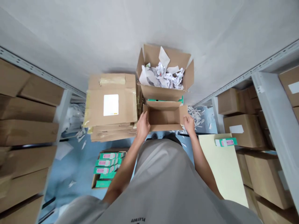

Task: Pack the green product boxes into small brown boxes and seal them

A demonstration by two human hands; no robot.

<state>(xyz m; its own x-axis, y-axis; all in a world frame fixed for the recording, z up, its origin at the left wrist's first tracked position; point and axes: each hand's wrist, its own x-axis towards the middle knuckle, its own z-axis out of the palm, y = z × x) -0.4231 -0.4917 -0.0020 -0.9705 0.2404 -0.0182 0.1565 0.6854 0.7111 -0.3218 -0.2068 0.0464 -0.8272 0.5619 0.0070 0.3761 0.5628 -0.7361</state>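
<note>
An open, empty cardboard box is in front of my body, held from both sides. My left hand grips its left side wall, fingers closed over the edge. On the opposite side, my right hand is closed on the right wall near the rim. Just beyond it stands a second open cardboard box with crumpled white paper inside. Something green shows partly between the two boxes, mostly hidden. To the left of my left hand lies a tall stack of flattened cardboard boxes, the top one bearing a white label.
Below on the blue floor, a carton holds several green boxes. A single green box lies on a pale yellow surface at right. Shelves with brown cartons flank both sides. Paper scraps litter the floor; a grey wall rises ahead.
</note>
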